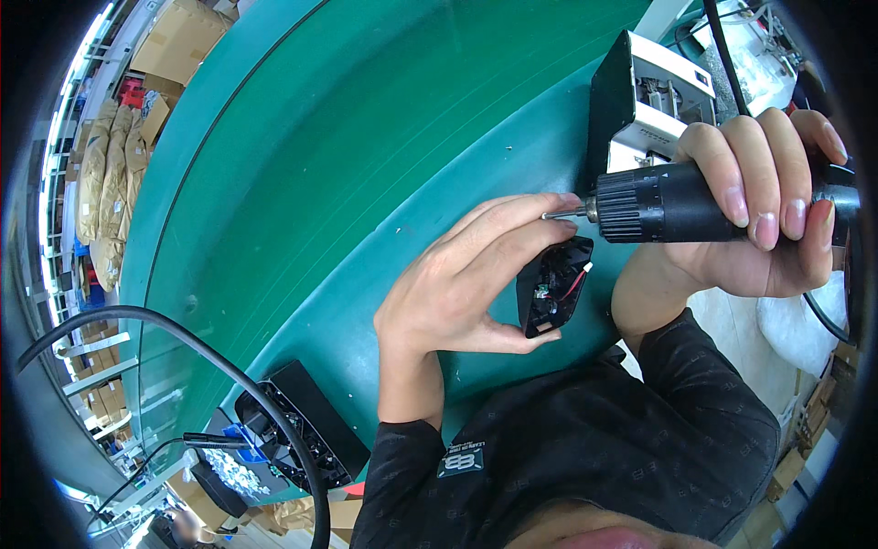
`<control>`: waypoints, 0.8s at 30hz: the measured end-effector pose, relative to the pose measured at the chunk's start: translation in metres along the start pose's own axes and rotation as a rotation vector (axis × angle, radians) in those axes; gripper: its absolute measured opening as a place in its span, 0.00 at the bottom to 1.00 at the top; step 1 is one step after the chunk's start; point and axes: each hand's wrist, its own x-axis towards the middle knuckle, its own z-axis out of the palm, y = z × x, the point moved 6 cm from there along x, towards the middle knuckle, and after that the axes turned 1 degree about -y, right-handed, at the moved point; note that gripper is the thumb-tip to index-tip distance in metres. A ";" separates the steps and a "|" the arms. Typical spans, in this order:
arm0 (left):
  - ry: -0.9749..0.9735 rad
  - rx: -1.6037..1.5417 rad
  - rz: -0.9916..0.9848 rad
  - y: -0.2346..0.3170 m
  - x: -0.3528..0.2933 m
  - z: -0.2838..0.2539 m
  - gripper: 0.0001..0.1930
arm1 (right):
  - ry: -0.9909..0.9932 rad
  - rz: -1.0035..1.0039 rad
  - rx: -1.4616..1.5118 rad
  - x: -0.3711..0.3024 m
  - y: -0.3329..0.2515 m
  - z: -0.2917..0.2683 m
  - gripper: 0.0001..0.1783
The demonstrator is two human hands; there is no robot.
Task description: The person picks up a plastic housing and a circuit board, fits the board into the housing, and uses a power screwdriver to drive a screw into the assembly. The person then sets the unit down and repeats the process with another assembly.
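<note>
My right hand (764, 197) is wrapped round a black electric screwdriver (658, 201), which lies nearly level with its bit pointing left. My left hand (457, 274) grips a small black plastic housing (555, 285) between thumb and fingers, above the green work surface. Inside the open housing show a red wire with a white connector and a small green circuit board. The left index and middle fingertips are at the screwdriver's thin bit, just above the housing. Whether a screw sits on the bit is too small to tell.
A black-and-white boxy machine (654, 96) stands at the back right. Beyond the work surface curves a green conveyor belt (366, 119). At the lower left are a black bin (306, 430) of dark parts and a thick black cable (219, 361). Cartons (183, 41) stand at the far left.
</note>
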 end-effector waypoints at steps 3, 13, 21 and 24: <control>0.001 -0.005 -0.002 0.000 -0.001 0.000 0.34 | -0.030 0.019 0.007 0.002 0.001 0.000 0.21; -0.088 0.010 -0.090 -0.005 0.000 0.003 0.33 | -0.004 -0.005 -0.050 -0.001 -0.001 -0.001 0.23; -0.005 -0.004 -0.186 -0.029 -0.008 -0.001 0.43 | -0.015 -0.020 -0.107 -0.004 -0.011 0.006 0.20; 0.098 0.179 -0.195 -0.033 -0.007 -0.005 0.46 | -0.072 -0.020 -0.094 -0.006 -0.010 0.012 0.19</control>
